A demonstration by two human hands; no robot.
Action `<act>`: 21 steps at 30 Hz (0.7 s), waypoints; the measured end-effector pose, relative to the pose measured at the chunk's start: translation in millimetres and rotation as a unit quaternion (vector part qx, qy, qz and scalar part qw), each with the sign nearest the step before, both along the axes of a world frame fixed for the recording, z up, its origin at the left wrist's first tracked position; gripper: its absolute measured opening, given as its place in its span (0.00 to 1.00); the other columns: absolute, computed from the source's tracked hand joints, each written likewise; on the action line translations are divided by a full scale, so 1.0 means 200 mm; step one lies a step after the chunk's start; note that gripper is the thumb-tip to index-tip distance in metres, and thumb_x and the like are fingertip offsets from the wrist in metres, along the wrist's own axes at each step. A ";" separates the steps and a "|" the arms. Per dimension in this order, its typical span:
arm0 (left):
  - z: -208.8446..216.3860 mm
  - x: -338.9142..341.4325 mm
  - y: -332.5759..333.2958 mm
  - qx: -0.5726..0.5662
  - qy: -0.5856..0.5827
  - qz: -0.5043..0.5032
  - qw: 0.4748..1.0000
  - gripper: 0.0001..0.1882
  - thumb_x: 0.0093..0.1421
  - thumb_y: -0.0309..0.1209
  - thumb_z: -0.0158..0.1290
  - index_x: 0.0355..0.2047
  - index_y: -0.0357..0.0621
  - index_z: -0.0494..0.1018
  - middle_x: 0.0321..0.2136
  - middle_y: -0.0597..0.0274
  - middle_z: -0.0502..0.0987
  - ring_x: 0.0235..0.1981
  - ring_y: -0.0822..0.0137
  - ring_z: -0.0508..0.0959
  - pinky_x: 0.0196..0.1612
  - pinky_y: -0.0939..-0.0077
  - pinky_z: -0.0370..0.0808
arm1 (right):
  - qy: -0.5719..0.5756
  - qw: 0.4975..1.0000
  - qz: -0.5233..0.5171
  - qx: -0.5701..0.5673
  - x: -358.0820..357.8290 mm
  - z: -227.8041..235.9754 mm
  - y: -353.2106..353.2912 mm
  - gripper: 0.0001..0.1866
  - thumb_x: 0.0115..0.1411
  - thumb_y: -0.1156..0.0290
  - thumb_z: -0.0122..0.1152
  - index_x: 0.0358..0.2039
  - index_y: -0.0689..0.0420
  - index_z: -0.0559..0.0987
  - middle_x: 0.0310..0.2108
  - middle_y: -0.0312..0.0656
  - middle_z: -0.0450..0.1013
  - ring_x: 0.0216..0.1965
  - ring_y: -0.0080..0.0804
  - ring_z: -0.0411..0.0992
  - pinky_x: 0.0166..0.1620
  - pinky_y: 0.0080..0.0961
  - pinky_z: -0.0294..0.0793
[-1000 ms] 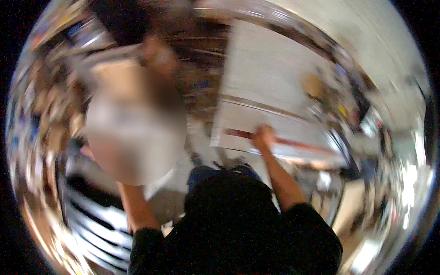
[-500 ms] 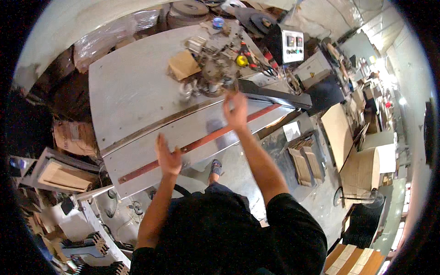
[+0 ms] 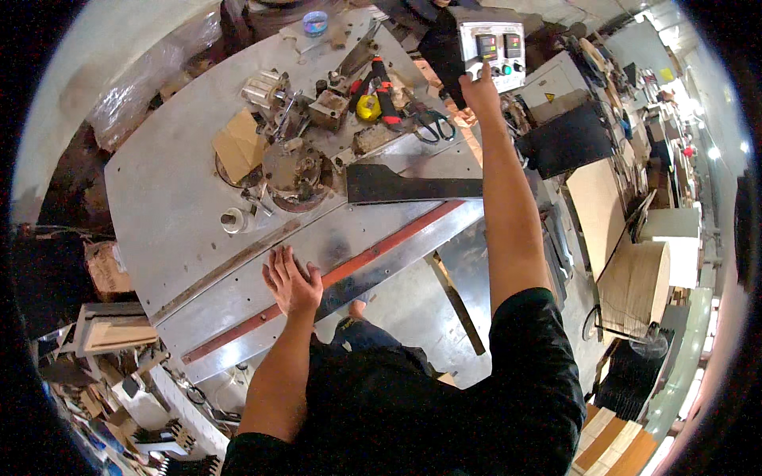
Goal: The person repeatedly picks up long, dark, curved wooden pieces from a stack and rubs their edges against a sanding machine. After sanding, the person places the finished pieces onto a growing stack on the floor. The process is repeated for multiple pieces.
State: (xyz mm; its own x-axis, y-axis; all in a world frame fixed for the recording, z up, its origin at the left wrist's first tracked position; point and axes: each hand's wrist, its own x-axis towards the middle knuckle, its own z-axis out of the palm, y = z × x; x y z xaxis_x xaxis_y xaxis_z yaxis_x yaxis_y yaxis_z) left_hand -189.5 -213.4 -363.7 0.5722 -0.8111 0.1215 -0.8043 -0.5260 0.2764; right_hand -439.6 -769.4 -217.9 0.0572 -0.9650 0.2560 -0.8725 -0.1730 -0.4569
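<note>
While the metal table [image 3: 175,190] in front of you has a smooth, dull grey sheet top dotted with small holes, its near part is crossed by a narrow, flat red strip [image 3: 381,250] running at a slant. Beyond the strip, a rough, dark-stained groove [image 3: 238,268] follows much the same line. Toward the middle stands a grimy round metal fixture [image 3: 292,170], with a flat, angular piece of brown cardboard [image 3: 240,148] just beside it and a squat white cylinder [image 3: 234,220] nearer you. A dark, tapering bar [image 3: 409,188] lies to the right, and past it sit a rounded yellow tape measure [image 3: 367,107] and tools with red-and-black handles [image 3: 386,94]. The control panel [image 3: 498,52], a pale rectangular face with two dark displays and round buttons, is at the table's far right.

Your left hand [image 3: 294,282] is open, palm down, fingers slightly spread and grasping nothing; it appears to rest on the table beside the red strip. Your right hand [image 3: 481,94] reaches to the panel's lower edge with one finger extended toward the buttons. I cannot tell whether that fingertip presses one, or how tightly the other fingers curl.
</note>
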 end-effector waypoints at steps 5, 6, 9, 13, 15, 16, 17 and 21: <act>0.01 -0.01 0.00 -0.005 -0.002 -0.013 1.000 0.37 0.66 0.42 0.57 0.74 0.46 0.65 0.76 0.51 0.65 0.80 0.45 0.60 0.82 0.34 0.51 | 0.043 0.998 -0.016 0.037 0.05 0.07 0.04 0.55 0.67 0.47 0.65 0.83 0.60 0.50 0.47 0.66 0.85 0.50 0.66 0.84 0.53 0.58 0.83; 0.00 -0.01 0.00 -0.001 -0.005 -0.016 1.000 0.40 0.65 0.42 0.58 0.75 0.45 0.64 0.76 0.50 0.65 0.80 0.44 0.60 0.82 0.34 0.50 | 0.037 0.998 -0.010 0.041 0.04 0.11 0.03 0.55 0.67 0.47 0.65 0.83 0.61 0.50 0.46 0.66 0.85 0.50 0.65 0.85 0.53 0.58 0.83; 0.01 0.00 -0.02 0.001 -0.006 -0.019 1.000 0.44 0.62 0.44 0.60 0.77 0.43 0.63 0.76 0.45 0.64 0.80 0.42 0.59 0.83 0.36 0.48 | 0.037 0.996 0.015 0.074 0.04 0.13 0.07 0.53 0.68 0.52 0.68 0.83 0.61 0.50 0.47 0.64 0.85 0.51 0.68 0.83 0.55 0.57 0.82; 0.02 0.01 -0.01 0.006 0.004 -0.016 1.000 0.42 0.63 0.43 0.59 0.76 0.45 0.64 0.76 0.46 0.65 0.81 0.42 0.59 0.83 0.35 0.47 | -0.074 0.982 0.174 -0.016 -0.04 -0.04 0.21 0.44 0.71 0.59 0.69 0.81 0.60 0.60 0.51 0.58 0.83 0.53 0.58 0.82 0.56 0.49 0.82; 0.00 0.02 -0.01 0.007 0.004 -0.015 1.000 0.42 0.63 0.44 0.59 0.76 0.48 0.64 0.76 0.49 0.65 0.81 0.45 0.57 0.84 0.34 0.45 | -0.134 0.960 0.234 -0.073 -0.12 -0.23 0.34 0.36 0.73 0.69 0.68 0.77 0.60 0.67 0.55 0.55 0.81 0.56 0.50 0.81 0.57 0.44 0.81; -0.01 0.01 0.01 0.018 0.006 -0.008 1.000 0.41 0.63 0.44 0.59 0.76 0.48 0.64 0.76 0.49 0.65 0.81 0.45 0.57 0.84 0.34 0.46 | -0.101 0.965 0.235 -0.054 -0.13 -0.22 0.45 0.32 0.73 0.71 0.67 0.75 0.59 0.70 0.57 0.53 0.81 0.57 0.50 0.81 0.59 0.43 0.80; 0.00 0.00 0.00 0.028 0.008 -0.006 1.000 0.41 0.64 0.44 0.58 0.76 0.48 0.64 0.76 0.49 0.65 0.81 0.45 0.58 0.83 0.34 0.46 | -0.080 0.964 0.249 -0.053 -0.19 -0.23 0.53 0.31 0.73 0.72 0.67 0.74 0.57 0.73 0.60 0.54 0.80 0.59 0.51 0.81 0.60 0.43 0.80; 0.00 -0.01 0.00 0.020 -0.008 0.002 1.000 0.37 0.65 0.43 0.56 0.74 0.49 0.66 0.75 0.50 0.66 0.81 0.46 0.58 0.83 0.35 0.48 | 0.015 0.957 0.287 0.039 -0.34 -0.20 0.84 0.30 0.68 0.59 0.74 0.68 0.53 0.80 0.62 0.56 0.78 0.65 0.61 0.74 0.70 0.54 0.71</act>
